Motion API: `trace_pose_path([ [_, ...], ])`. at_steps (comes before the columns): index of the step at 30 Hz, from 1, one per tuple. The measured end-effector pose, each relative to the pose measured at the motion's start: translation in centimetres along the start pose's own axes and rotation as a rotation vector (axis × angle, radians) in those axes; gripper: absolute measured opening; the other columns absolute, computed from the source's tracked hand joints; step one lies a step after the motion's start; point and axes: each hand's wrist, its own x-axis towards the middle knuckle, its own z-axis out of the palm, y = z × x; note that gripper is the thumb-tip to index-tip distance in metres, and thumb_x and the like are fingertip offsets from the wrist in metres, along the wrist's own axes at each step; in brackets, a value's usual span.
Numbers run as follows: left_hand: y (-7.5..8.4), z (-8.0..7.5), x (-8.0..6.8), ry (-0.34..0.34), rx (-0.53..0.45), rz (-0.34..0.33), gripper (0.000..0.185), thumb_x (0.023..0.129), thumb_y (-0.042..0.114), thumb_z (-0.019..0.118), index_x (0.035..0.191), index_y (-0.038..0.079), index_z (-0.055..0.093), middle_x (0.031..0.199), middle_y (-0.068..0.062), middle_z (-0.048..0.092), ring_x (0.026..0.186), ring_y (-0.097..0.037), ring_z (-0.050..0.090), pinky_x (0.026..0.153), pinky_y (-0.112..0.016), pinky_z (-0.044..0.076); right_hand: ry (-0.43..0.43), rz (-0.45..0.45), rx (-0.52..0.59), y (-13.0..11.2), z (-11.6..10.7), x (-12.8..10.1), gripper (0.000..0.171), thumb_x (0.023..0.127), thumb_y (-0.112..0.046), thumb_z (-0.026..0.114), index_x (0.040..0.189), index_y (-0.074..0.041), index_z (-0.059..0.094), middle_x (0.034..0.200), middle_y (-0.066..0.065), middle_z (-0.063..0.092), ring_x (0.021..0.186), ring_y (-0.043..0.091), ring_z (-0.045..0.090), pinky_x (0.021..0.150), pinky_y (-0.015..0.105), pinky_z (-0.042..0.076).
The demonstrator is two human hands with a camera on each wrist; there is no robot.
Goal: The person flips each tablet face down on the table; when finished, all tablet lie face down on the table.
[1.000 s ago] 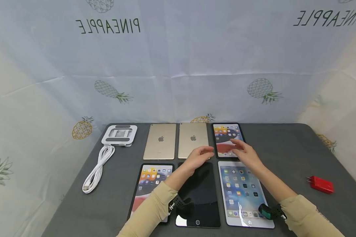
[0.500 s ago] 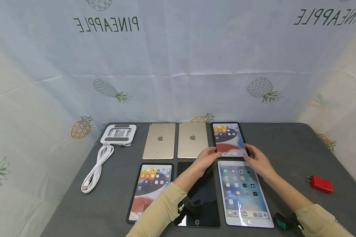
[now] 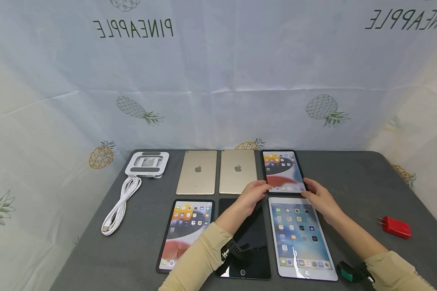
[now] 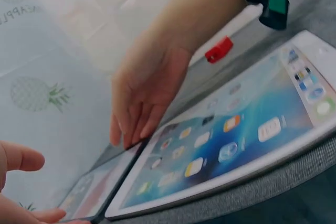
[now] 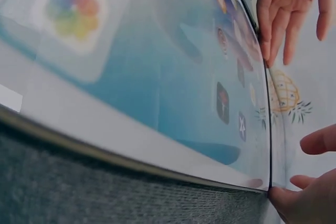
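Both of your hands sit at the near end of the black-framed tablet (image 3: 283, 171) in the back row of the desk (image 3: 353, 182), your left hand (image 3: 253, 193) at its near-left corner and your right hand (image 3: 320, 196) at its near-right corner; the fingers are only loosely bent and touch the edges without curling round them. It lies flat, screen up and lit, showing rows of coloured icons over an orange, grey and red wallpaper; just behind the white-framed tablet (image 3: 299, 236), beside a gold tablet (image 3: 238, 171) lying face down.
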Motion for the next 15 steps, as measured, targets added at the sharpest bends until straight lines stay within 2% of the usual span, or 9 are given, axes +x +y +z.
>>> trace_pose_path([
  [3,0.0,0.2,0.2,0.023,-0.016,-0.017,0.048,0.090,0.014,0.064,0.131,-0.009,0.052,0.127,-0.014,0.057,0.114,-0.026,0.054,0.103,-0.037,0.043,0.004,-0.007,0.009,0.1,0.0,0.0,0.061,0.102,-0.015,0.045,0.151,0.007,0.018,0.148,0.038,0.023,0.130,0.050,0.031,0.103,0.065,0.032],
  [4,-0.6,0.2,0.7,0.026,-0.015,-0.004,0.046,0.090,0.017,0.065,0.128,-0.008,0.055,0.124,-0.012,0.058,0.111,-0.026,0.054,0.101,-0.036,0.044,0.006,-0.006,0.010,0.1,0.0,0.1,0.060,0.102,-0.015,0.045,0.151,0.007,0.019,0.148,0.038,0.023,0.130,0.050,0.031,0.103,0.066,0.031],
  [8,-0.4,0.3,0.8,0.034,-0.014,-0.010,0.038,0.089,0.018,0.066,0.119,-0.004,0.062,0.117,-0.008,0.060,0.108,-0.023,0.053,0.100,-0.035,0.043,0.012,-0.003,0.013,0.2,0.0,0.2,0.060,0.101,-0.014,0.045,0.151,0.007,0.019,0.148,0.037,0.023,0.131,0.050,0.030,0.103,0.066,0.031],
  [10,-0.2,0.4,0.8,0.035,-0.026,-0.022,0.035,0.089,0.018,0.066,0.116,-0.004,0.064,0.115,-0.008,0.060,0.107,-0.024,0.052,0.101,-0.036,0.042,0.016,-0.005,0.012,0.1,0.0,0.2,0.059,0.101,-0.014,0.045,0.151,0.007,0.019,0.148,0.037,0.024,0.131,0.050,0.030,0.104,0.066,0.030],
  [11,0.4,0.5,0.4,0.039,-0.032,-0.043,0.034,0.088,0.015,0.065,0.116,-0.005,0.064,0.117,-0.008,0.060,0.109,-0.025,0.052,0.103,-0.038,0.040,0.018,-0.005,0.011,0.1,0.0,0.2,0.059,0.101,-0.014,0.045,0.150,0.008,0.020,0.147,0.037,0.024,0.130,0.050,0.030,0.104,0.066,0.030],
  [15,0.6,0.5,0.6,0.054,-0.077,-0.079,0.034,0.087,0.014,0.065,0.115,-0.006,0.063,0.119,-0.009,0.058,0.111,-0.028,0.051,0.103,-0.040,0.039,0.024,-0.010,0.005,-0.1,-0.1,0.2,0.059,0.101,-0.013,0.045,0.150,0.009,0.021,0.146,0.037,0.027,0.129,0.050,0.032,0.104,0.065,0.031],
])
